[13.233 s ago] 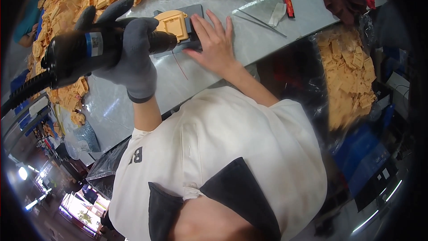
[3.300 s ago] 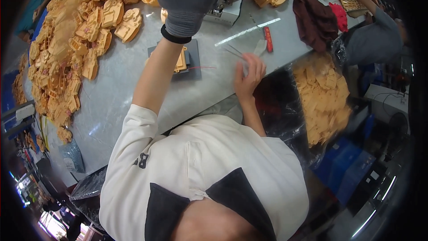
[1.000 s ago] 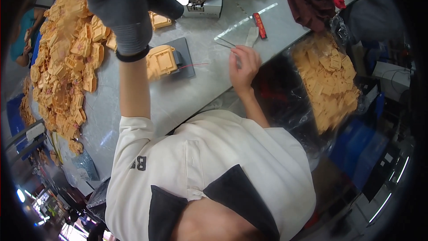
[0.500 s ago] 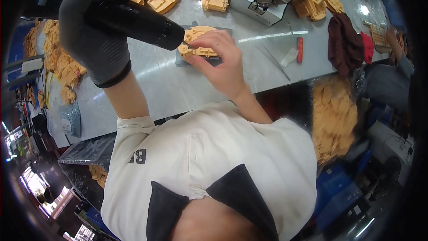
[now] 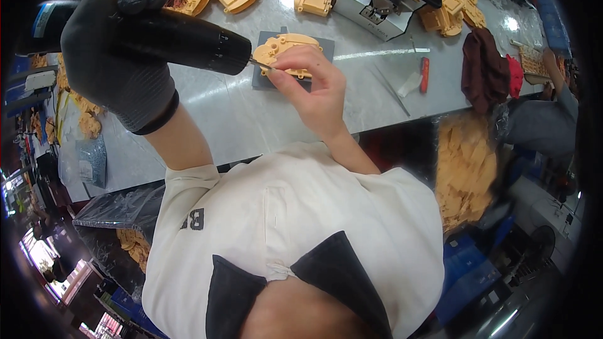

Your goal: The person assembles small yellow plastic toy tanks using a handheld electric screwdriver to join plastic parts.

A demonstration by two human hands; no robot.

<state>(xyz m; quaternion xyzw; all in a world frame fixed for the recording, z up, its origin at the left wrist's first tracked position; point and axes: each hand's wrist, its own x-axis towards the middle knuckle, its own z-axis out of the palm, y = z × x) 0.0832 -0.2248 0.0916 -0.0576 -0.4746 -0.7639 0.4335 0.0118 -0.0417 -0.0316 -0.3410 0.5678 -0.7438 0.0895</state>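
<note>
Clearly, the tightest spot for us is where the gloved left hand (image 5: 119, 59) aims the black power screwdriver (image 5: 188, 43) at our bare right hand (image 5: 317, 91). The gloved fingers wrap the tool's body, one of them lifted away from it; the bare thumb and forefinger pinch at the tip of the thin bit (image 5: 259, 63). Whether a screw sits between them is too small for us to tell. If the driver spun now, we judge, the bit could nip or scrape that skin, and a low, slanted approach would make a slip likelier.

The yellow-orange casing (image 5: 286, 43) lies flat on a dark grey plate (image 5: 262, 81), set back from the near edge of the worktable (image 5: 213, 113). No finger plainly clamps it, so a sideways push from the bit could skid it across the plate. Farther right, the tweezers (image 5: 392, 93) point one end toward that near edge; a careless sweep of our right forearm could knock them over it.
</note>
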